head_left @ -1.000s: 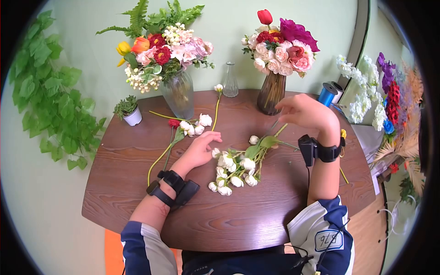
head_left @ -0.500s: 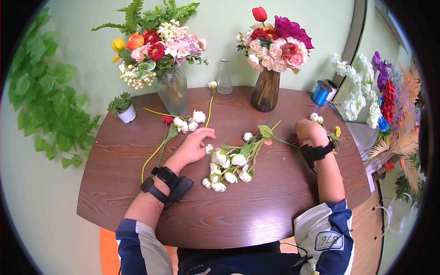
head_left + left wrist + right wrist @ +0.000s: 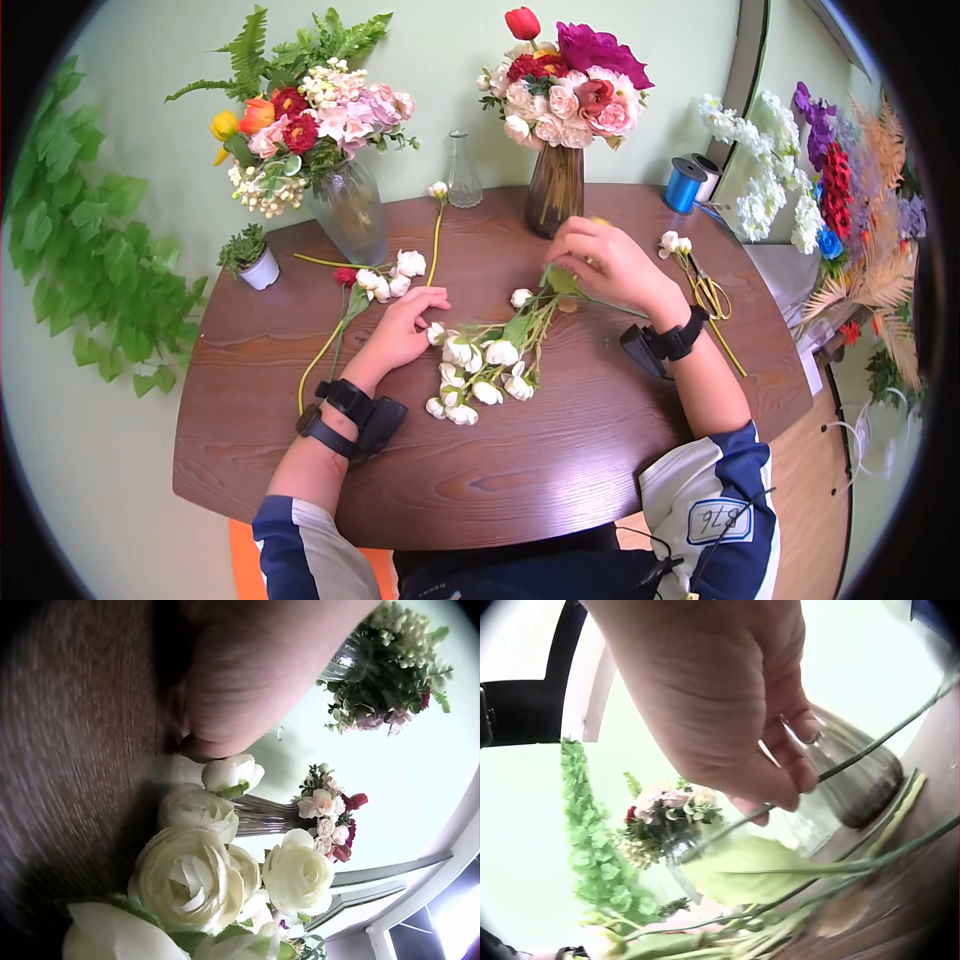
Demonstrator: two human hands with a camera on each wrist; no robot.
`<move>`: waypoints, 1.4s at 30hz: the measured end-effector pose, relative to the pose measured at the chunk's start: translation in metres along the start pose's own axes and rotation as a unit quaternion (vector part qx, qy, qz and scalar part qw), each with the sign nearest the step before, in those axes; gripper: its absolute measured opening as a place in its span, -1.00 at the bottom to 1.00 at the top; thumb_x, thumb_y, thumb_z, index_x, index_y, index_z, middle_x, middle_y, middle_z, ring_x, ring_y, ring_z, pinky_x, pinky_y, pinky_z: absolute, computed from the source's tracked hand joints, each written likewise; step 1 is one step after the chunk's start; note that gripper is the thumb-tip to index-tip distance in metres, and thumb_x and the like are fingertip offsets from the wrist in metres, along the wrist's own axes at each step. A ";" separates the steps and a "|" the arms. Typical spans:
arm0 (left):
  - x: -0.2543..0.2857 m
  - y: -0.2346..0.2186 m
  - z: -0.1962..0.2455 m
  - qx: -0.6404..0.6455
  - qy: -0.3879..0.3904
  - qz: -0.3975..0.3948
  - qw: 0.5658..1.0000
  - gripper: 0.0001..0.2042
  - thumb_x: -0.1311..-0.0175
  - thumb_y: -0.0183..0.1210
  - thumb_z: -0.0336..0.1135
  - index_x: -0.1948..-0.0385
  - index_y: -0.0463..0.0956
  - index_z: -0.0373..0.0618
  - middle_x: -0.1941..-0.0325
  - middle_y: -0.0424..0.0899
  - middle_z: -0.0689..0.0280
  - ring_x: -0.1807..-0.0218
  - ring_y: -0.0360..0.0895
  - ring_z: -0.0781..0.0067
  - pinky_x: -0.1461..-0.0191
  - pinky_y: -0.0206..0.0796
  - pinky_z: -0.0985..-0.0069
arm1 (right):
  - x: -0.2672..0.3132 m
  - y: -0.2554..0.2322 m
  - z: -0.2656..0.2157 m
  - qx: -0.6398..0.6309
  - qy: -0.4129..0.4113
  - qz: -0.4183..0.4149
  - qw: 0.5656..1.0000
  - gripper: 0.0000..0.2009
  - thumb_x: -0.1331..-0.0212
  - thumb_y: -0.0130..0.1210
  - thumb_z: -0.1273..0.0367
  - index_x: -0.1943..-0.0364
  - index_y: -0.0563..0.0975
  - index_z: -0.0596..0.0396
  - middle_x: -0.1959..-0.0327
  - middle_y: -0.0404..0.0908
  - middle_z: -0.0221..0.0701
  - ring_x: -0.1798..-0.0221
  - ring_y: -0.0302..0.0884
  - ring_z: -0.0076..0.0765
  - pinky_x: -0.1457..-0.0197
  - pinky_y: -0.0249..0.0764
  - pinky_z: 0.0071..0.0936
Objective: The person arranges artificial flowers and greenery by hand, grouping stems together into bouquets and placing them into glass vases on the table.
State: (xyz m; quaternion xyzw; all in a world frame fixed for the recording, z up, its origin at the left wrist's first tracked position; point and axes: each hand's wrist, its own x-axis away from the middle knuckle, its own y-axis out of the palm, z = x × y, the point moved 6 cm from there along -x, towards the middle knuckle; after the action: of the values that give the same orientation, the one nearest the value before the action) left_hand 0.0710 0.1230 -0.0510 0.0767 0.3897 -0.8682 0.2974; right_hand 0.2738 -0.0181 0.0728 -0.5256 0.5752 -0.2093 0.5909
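The left hand [image 3: 402,328] rests on the table, fingers loosely bent, beside a bunch of white flowers [image 3: 463,352]. In the left wrist view the hand [image 3: 255,682] is close to the white blooms [image 3: 187,881] and holds nothing visible. The right hand [image 3: 608,262] is over the stem end of the bunch, near a green leaf [image 3: 562,280]. Seen from the right wrist, that hand [image 3: 705,712] pinches a thin dark green stem [image 3: 889,735] between thumb and fingers, above a pale leaf [image 3: 742,870].
Flowers stand in a clear vase [image 3: 350,215] and a brown vase [image 3: 555,190], with an empty glass vase [image 3: 464,175] between. Scissors [image 3: 712,298] lie at the right by white flowers [image 3: 673,243]. Ribbon spools [image 3: 684,186] and a potted plant [image 3: 262,270] stand toward the back.
The right hand went from above the stem ends to the table's right side, then came back left to the stems, where it pinches one. The left hand stays beside the blooms.
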 end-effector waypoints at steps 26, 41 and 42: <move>-0.001 -0.001 0.002 0.015 -0.005 -0.005 1.000 -0.72 -0.01 0.20 -0.47 0.18 0.49 -0.06 -0.11 0.43 0.31 -0.02 0.42 0.52 0.23 0.26 0.67 | 0.093 -0.016 0.165 0.342 0.507 -0.027 0.791 -0.62 0.09 0.07 0.49 0.07 0.42 0.16 0.00 0.42 -0.14 0.00 0.47 0.01 0.06 0.48 -0.25; 0.000 0.000 0.000 0.014 -0.001 -0.008 1.000 -0.73 -0.04 0.21 -0.42 0.17 0.48 -0.06 -0.11 0.43 0.30 -0.03 0.41 0.50 0.22 0.28 0.65 | 0.111 -0.021 0.185 0.387 0.538 -0.032 0.748 -0.72 -0.03 0.02 0.38 0.12 0.42 0.09 0.05 0.41 -0.17 -0.01 0.45 0.01 0.14 0.49 -0.13; 0.000 0.000 -0.001 0.015 -0.002 -0.008 1.000 -0.73 -0.04 0.21 -0.42 0.17 0.48 -0.06 -0.11 0.43 0.31 -0.03 0.41 0.50 0.22 0.28 0.65 | 0.118 -0.019 0.193 0.351 0.563 -0.045 0.747 -0.72 -0.04 0.01 0.38 0.12 0.42 0.10 0.04 0.41 -0.15 -0.03 0.45 0.01 0.12 0.48 -0.13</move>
State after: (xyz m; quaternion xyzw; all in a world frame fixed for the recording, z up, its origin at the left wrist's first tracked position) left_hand 0.0711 0.1236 -0.0515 0.0760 0.3770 -0.8764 0.2899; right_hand 0.4842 -0.0521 -0.0068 -0.0933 0.6651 -0.6807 0.2926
